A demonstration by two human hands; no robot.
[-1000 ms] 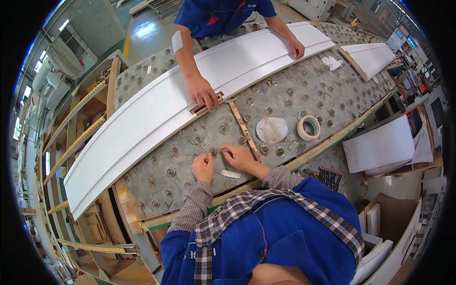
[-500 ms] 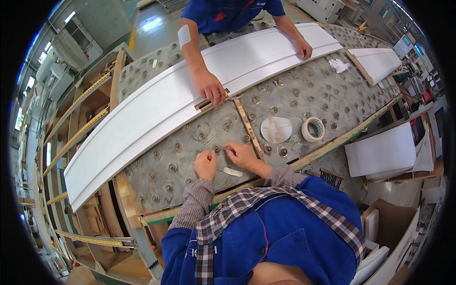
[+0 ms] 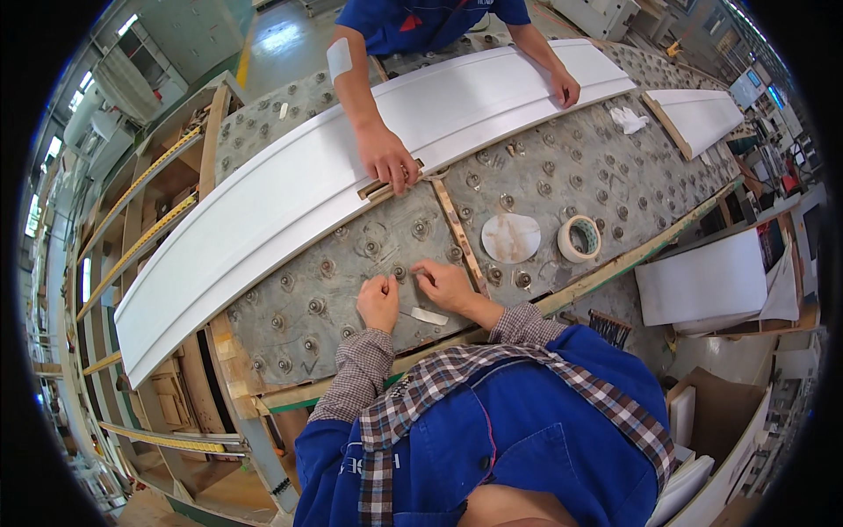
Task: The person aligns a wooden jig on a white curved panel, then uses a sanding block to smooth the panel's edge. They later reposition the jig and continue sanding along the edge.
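My left hand (image 3: pixel 378 304) is closed, its fingers curled, over the near part of the roller table (image 3: pixel 351 228). Just to its right, my right hand (image 3: pixel 444 287) is closed too, thumb and forefinger drawn together toward the left one. Whatever lies between the fingers is too small or hidden to make out. A small flat pale strip (image 3: pixel 428 316) rests on the table just below my hands. Beyond them lies a long white door panel (image 3: pixel 255 211) with a narrow slot cut in its near edge. A co-worker's hand (image 3: pixel 389 160) is at this slot; the co-worker's other hand (image 3: pixel 565 88) rests on the panel farther right.
A roll of tape (image 3: pixel 580 239) and a whitish oval disc (image 3: pixel 511 239) lie right of my hands. A wooden strip (image 3: pixel 458 235) crosses the table. Farther right are a crumpled white cloth (image 3: pixel 627 120) and another white panel piece (image 3: pixel 698 119). A wooden rack (image 3: pixel 167 255) stands left.
My left hand has shifted very slightly left and up. The white panel sits slightly farther left in view; the co-worker's hands stay on it.
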